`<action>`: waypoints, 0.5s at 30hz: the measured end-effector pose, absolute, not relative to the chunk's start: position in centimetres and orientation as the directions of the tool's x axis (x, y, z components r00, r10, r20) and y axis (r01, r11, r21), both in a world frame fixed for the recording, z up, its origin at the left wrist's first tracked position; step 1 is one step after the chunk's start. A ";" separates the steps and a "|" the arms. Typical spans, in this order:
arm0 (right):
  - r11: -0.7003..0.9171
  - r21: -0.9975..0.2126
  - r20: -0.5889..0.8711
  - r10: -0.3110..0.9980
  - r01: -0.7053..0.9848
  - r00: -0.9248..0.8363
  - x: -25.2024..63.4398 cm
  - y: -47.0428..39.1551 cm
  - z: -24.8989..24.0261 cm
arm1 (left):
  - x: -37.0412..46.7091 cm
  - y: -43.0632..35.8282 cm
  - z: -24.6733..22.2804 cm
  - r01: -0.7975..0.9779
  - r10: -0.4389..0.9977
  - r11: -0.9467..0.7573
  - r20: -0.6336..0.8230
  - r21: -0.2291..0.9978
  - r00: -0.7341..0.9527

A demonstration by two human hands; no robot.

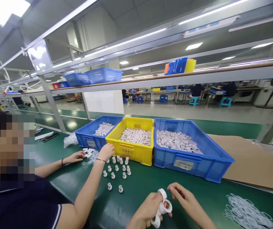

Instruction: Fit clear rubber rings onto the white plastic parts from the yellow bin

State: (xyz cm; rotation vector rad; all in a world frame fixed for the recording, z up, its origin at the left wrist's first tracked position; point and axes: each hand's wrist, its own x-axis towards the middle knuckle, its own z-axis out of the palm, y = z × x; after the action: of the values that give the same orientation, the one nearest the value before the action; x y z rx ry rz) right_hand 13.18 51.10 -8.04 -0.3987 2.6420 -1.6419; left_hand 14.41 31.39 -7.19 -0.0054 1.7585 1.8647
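Three white rings (163,205) sit threaded on my left hand (148,211), its grip curled shut around them low over the green table (136,190); my right hand (186,200), fingers loosely open and empty, lies just right of them

three small white plastic rings (163,204) sit on the fingers (155,203) of the left hand (148,210). one stands above the fingertips, its flat band tilted; one lies just ahead of them, its round opening facing the camera; the third hangs below the knuckles. the fingers (176,190) of the right hand (186,198) hover just beside the top ring, apart from it.
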 end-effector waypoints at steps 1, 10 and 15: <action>0.424 -0.874 0.133 -0.255 -0.235 -0.958 13.7 49.9 -7.4 | 15.0 31.2 -8.1 -0.404 0.389 0.021 -0.380 0.914 -0.839; 0.469 -0.850 0.058 -0.373 -0.242 -0.926 16.6 41.2 -6.0 | 17.1 25.8 -11.3 -0.410 0.318 -0.167 -0.345 0.897 -0.883; 0.442 -0.830 0.136 -0.433 -0.341 -0.891 13.8 39.6 -4.7 | 16.7 23.5 -12.3 -0.427 0.358 -0.272 -0.321 0.862 -0.877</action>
State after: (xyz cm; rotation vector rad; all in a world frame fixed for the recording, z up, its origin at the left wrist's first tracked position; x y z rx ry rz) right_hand 13.79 39.55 -4.72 -0.6956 2.5845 -1.4524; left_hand 16.66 23.54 -12.26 -0.0860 1.5022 2.1740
